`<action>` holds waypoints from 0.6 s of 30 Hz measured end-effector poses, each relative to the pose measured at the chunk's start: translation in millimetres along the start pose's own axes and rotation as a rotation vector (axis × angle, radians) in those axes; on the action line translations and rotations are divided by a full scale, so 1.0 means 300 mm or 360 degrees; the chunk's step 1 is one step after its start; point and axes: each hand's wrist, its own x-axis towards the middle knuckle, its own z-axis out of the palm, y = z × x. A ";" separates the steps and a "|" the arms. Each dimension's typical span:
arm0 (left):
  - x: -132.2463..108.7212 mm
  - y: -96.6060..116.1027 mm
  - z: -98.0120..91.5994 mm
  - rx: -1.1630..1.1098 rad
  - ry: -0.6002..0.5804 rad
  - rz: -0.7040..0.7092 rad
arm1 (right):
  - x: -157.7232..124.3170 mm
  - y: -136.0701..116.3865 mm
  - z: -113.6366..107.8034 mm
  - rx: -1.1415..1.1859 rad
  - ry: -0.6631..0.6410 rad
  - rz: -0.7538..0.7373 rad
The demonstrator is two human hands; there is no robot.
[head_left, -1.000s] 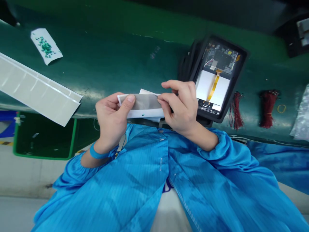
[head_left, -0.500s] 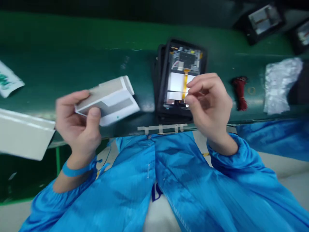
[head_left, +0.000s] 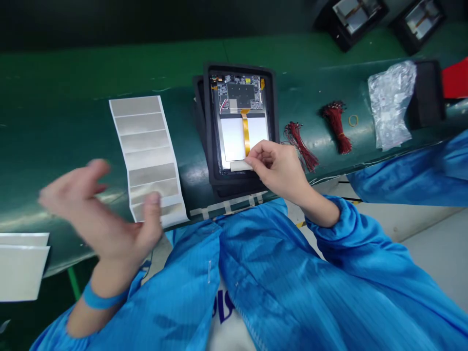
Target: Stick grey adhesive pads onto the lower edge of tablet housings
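Note:
My right hand (head_left: 280, 168) pinches the end of a silvery-grey adhesive strip (head_left: 239, 166) over the lower end of an opened tablet (head_left: 228, 134). Inside the tablet show a circuit board, pale battery cells and an orange flat cable (head_left: 245, 134). The tablet sits in a black tray (head_left: 272, 97) stacked on at least one similar black piece. My left hand (head_left: 106, 214), blurred and with fingers spread, is above the bench by a sheet of grey stickers (head_left: 146, 139) lying unfolded; it grips nothing, and the thumb overlaps the sheet's lower part.
Red wire bundles (head_left: 302, 146) lie right of the tray, then a rubber band (head_left: 353, 120), crumpled clear bags (head_left: 393, 105) and a red object (head_left: 455, 80). More opened devices (head_left: 354, 19) stand at the back right. Pale sheets (head_left: 22, 273) overhang the bench edge at left.
My left hand has let go of the folded sticker sheet, which now lies opened on the bench. My right hand has moved down onto the tablet's lower end with the strip. The view has shifted.

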 end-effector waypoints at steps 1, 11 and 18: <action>0.023 0.022 0.045 0.0051 0.0003 0.0201 | 0.001 0.002 0.002 -0.0019 0.0008 0.0002; 0.109 0.087 0.296 0.0351 -0.0516 0.0719 | 0.003 -0.030 0.000 -0.0208 -0.0051 0.0064; 0.108 0.073 0.296 0.0311 -0.0462 0.0785 | 0.007 -0.037 -0.010 -0.0371 -0.0107 0.0041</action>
